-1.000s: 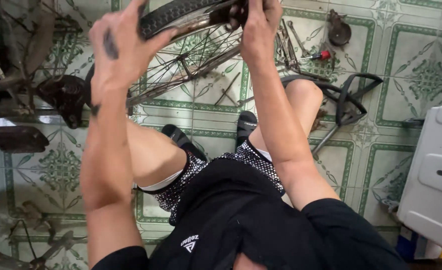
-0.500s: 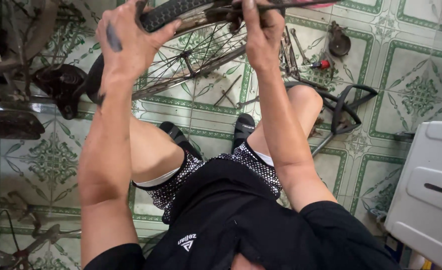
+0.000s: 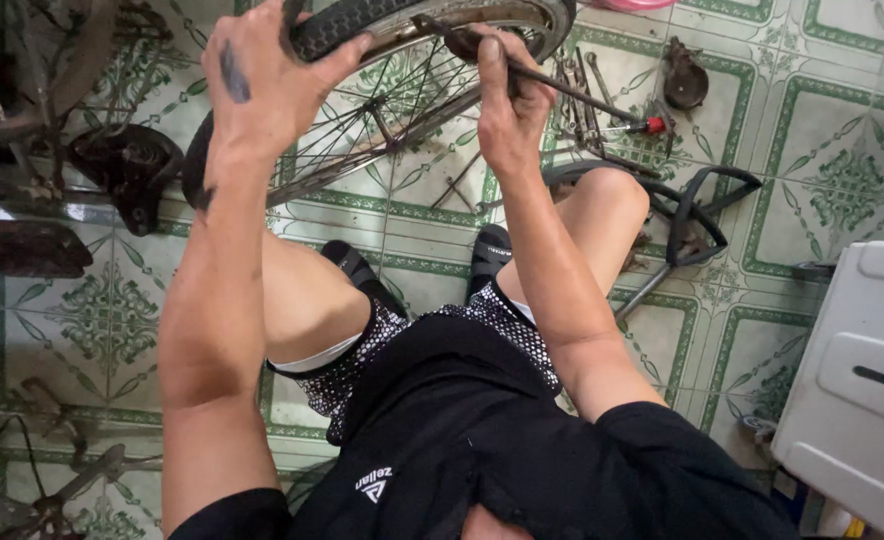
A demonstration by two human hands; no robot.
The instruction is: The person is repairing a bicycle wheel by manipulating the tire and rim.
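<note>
A bicycle wheel (image 3: 432, 60) with a black tyre and metal spokes stands in front of my knees. My left hand (image 3: 262, 80) grips the tyre at its upper left, fingers wrapped over the tread. My right hand (image 3: 507, 100) is closed around a long metal tool (image 3: 582, 95) with a red tip, its near end pressed at the wheel's rim. Grease marks show on my left hand and forearm.
Loose tools (image 3: 582, 110) and a small round metal part (image 3: 684, 85) lie on the green patterned tile floor. A black metal bicycle stand (image 3: 702, 215) lies at right, a white plastic box (image 3: 862, 380) at the far right, rusty bicycle parts (image 3: 52, 160) at left.
The view has shifted slightly, so the wheel and both hands sit lower in frame. The right hand has pushed the tool further along the rim; the left hand keeps its hold.
</note>
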